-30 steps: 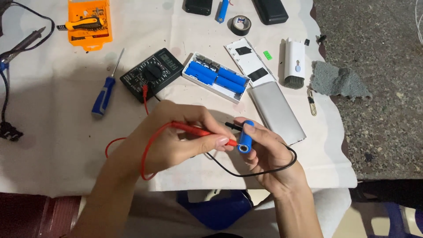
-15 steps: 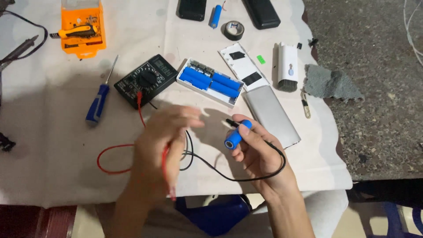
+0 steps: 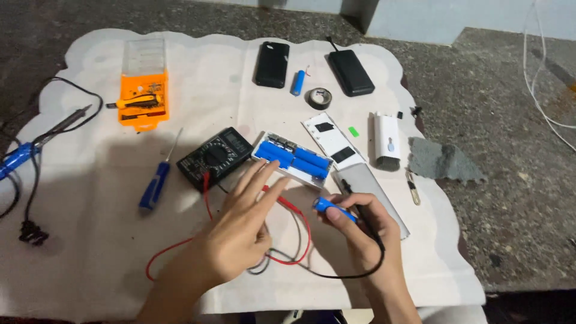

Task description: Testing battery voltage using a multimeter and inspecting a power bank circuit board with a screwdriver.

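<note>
My right hand [image 3: 363,237] grips a blue cylindrical battery cell [image 3: 327,206] between thumb and fingers and also holds a black test probe [image 3: 355,203], whose black lead loops below the wrist. My left hand [image 3: 243,225] holds nothing. Its fingers are spread, and the fingertips reach close to a white battery tray [image 3: 273,144] holding several blue cells. A red test probe [image 3: 289,205] lies loose on the cloth between my hands, its red lead curling back to a black multimeter [image 3: 216,157].
On the white cloth mat [image 3: 90,240] lie a blue screwdriver [image 3: 155,183], an orange bit case [image 3: 143,99], two black slabs [image 3: 272,64], a small blue cell [image 3: 298,82], a tape roll [image 3: 318,97], a silver casing [image 3: 375,186] and a soldering iron [image 3: 24,153].
My left hand has let go of the red probe, which now lies on the cloth, and has opened and stretched toward the battery tray. My right hand still holds the cell and black probe.
</note>
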